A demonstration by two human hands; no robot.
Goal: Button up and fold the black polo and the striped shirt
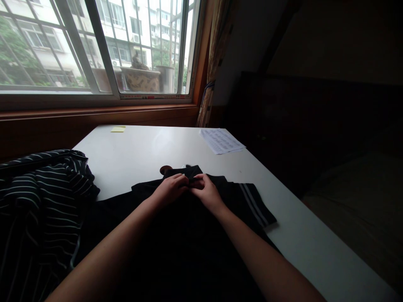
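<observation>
At the centre of a smooth white surface (151, 144): one black cloth garment (185, 226), spread out flat, its near part lost in shadow. Features: a folded, raised portion at the far edge; a short panel at the right with two parallel grey stripes (253, 203).

Left hand (171, 187): fingers closed on the black cloth at the far edge. Right hand (206, 193): just beside it, thumb and fingertips together, pinching the same fold.

Directly beyond the fold: one brown, rounded object (165, 169), partly covered; one small, pale, shiny object (186, 166), too hidden to identify.

To the left: one black garment with thin white stripes (47, 201), heaped and creased, adjoining the black cloth garment.

Far edge: one yellow paper note (118, 129), left; several white printed sheets (222, 141), overlapping, right, print illegible.

Beyond: one brown wooden sill (126, 110); one sliding window with a pale frame (108, 54), bars outside; one patterned planter (141, 79) behind the glass; one patterned fabric curtain (206, 100), tied back, at the window's right. Far right: deep shadow, contents unclear.
</observation>
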